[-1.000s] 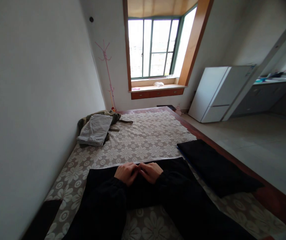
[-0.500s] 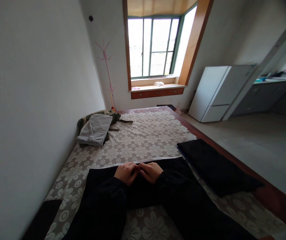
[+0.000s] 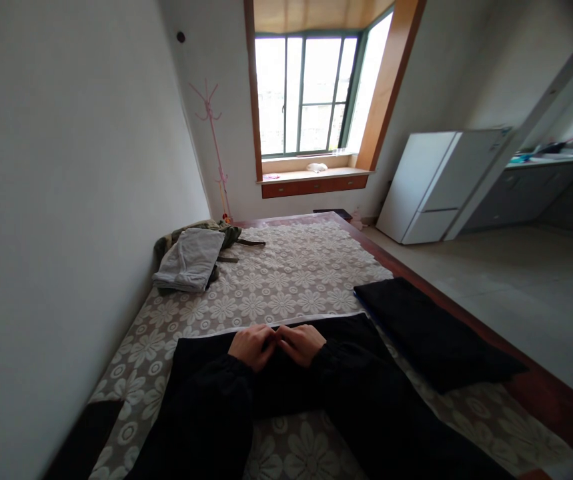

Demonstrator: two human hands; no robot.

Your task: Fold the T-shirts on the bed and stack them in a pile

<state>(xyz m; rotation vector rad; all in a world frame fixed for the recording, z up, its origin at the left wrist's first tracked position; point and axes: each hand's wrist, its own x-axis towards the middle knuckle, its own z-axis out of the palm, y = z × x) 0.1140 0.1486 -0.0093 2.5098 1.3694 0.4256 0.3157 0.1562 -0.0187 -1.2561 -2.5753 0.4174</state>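
A black cloth [image 3: 289,390] with a white strip along its far edge lies spread across the bed in front of me. My left hand [image 3: 253,347] and my right hand [image 3: 301,344] rest on it near that edge. They are side by side, with fingers curled and the fingertips meeting in the middle. Whether any cloth is pinched between the fingers is hidden. To the right, apart from my hands, a folded black cloth item [image 3: 436,333] lies flat.
A patterned floral bedspread [image 3: 286,267] covers the bed. Grey folded clothing [image 3: 191,260] lies on a camouflage item by the left wall [image 3: 66,167]. A pink coat rack [image 3: 213,120], a window [image 3: 316,93] and a white refrigerator [image 3: 431,180] stand beyond.
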